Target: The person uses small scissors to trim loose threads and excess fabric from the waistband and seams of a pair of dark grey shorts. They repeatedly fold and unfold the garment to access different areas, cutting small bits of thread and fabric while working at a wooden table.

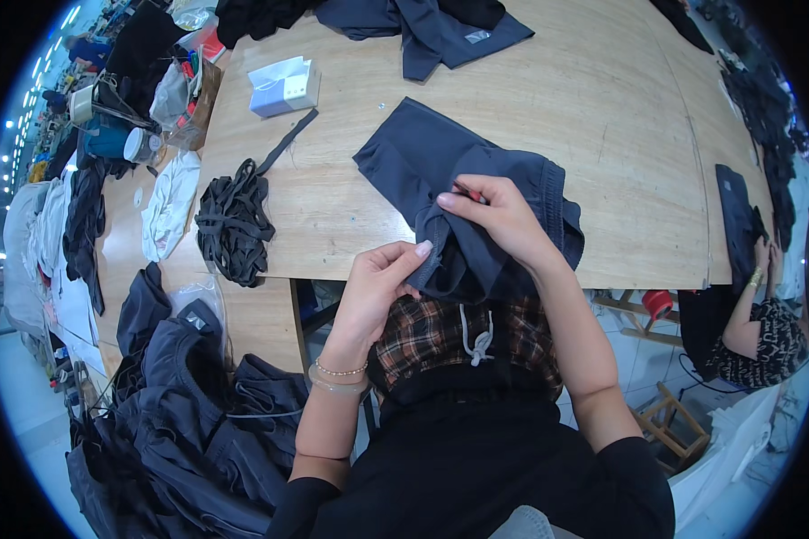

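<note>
On a pale wooden desk (602,135) strewn with dark clothing, you hold soft, light navy shorts (463,193) at centre, left hand (382,278) fingers pinching the hem at seven o'clock, right hand (499,216) fingers closed on a fold, which looks best gripped by its seams.

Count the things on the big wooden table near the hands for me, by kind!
Dark navy fabric garment, pinched by the left hand and right hand: 1
Second dark navy fabric garment at the table's far edge: 1
Tangled bundle of black elastic cord: 1
Small pale blue and white box: 1
Total: 4
</note>
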Demonstrator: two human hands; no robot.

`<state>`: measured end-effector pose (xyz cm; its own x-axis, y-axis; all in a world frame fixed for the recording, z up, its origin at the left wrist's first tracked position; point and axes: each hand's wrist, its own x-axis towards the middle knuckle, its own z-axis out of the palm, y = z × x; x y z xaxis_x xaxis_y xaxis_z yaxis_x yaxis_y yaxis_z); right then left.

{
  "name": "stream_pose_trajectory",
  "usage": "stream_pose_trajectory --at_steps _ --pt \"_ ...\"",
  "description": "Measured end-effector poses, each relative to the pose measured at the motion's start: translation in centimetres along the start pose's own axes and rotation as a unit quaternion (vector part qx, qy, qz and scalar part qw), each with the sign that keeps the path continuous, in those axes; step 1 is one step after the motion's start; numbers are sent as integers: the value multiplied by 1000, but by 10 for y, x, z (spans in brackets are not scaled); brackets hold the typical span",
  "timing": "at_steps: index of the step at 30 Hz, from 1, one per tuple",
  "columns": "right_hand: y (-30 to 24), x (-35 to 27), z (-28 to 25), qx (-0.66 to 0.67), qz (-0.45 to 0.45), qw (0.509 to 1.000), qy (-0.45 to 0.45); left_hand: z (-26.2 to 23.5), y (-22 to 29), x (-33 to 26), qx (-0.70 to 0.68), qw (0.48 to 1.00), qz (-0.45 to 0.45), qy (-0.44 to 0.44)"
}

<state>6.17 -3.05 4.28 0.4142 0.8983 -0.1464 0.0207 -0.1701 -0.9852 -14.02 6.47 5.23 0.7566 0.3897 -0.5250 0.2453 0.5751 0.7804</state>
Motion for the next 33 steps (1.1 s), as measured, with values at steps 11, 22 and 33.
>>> stream_pose_trajectory --at_steps 11,22,33 --pt "-32 -28 13 -28 -182 982 50 20 0 9 -303 947 40 -101" --pt "-23 -19 15 83 -105 982 134 32 -3 12 -288 954 5 -89" --pt "-12 -52 11 -139 -151 964 171 36 -9 19 -353 931 9 -90"
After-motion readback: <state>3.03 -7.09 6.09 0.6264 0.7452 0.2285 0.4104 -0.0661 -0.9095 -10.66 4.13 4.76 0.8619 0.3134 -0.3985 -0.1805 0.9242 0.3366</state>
